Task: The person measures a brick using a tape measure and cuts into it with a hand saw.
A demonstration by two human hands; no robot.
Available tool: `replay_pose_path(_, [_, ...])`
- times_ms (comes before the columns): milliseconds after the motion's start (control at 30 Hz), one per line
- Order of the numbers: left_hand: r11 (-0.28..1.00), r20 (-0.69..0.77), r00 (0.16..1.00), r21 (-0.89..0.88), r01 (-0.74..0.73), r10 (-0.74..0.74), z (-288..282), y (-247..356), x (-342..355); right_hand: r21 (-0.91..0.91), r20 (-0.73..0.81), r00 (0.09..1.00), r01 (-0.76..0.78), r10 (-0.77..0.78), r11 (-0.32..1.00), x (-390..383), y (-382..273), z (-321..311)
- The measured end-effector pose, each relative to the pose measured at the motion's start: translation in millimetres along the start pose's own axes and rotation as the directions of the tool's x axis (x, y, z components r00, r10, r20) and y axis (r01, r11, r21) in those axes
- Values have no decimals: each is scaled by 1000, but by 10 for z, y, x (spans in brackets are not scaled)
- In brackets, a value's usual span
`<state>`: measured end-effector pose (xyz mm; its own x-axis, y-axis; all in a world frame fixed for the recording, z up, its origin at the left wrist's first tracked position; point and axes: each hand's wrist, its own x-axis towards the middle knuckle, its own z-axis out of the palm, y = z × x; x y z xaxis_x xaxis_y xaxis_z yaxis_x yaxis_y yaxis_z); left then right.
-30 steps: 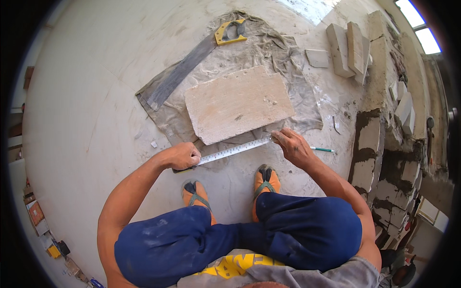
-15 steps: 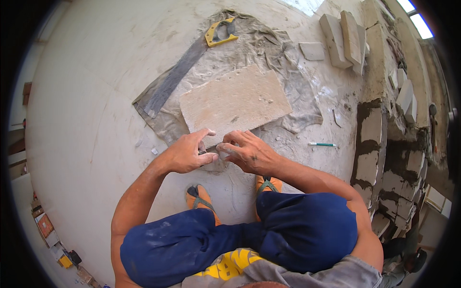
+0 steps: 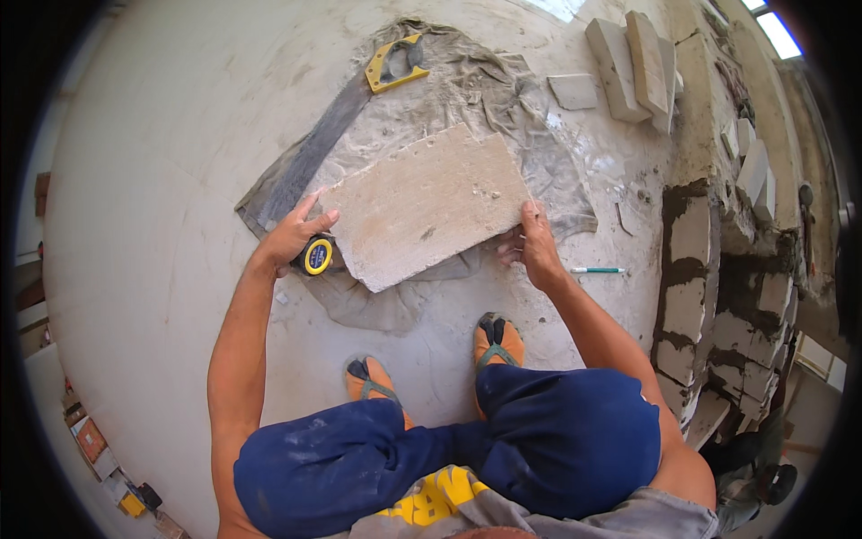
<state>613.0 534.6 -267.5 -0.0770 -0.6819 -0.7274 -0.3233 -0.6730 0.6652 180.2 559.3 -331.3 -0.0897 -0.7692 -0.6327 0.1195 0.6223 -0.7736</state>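
Observation:
A pale rectangular slab (image 3: 422,202) with rough edges lies tilted across a crumpled dusty cloth (image 3: 480,72). My left hand (image 3: 292,235) holds a yellow-and-black tape measure (image 3: 318,256), its fingertips at the slab's left corner. At the opposite end, my right hand (image 3: 532,241) grips the slab's right edge, thumb on top. Above the slab is a handsaw with a yellow handle (image 3: 386,76), its blade running down to the left. A green-and-white pencil (image 3: 597,270) lies on the floor beside my right forearm.
Several cut blocks (image 3: 628,72) rest at the upper right. A mortared block structure (image 3: 687,305) rises along the right side. A person (image 3: 759,481) is at the lower right edge. Assorted boxes and items (image 3: 94,440) line the far left. My sandalled feet (image 3: 498,346) stand below the slab.
The tape's extended strip is no longer visible. My hands have spread apart to the slab's two ends, and the slab has shifted toward me.

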Motion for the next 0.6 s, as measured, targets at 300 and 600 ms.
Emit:
replay_pose_path(300, [963, -74, 996, -261, -58, 40, 352, -5, -450, -451, -51, 966, 205, -255, 869, 279, -689, 362])
replay_pose_path(600, [957, -213, 969, -233, -176, 126, 228, 213, -703, -383, 59, 962, 268, -266, 884, 290, -789, 475])
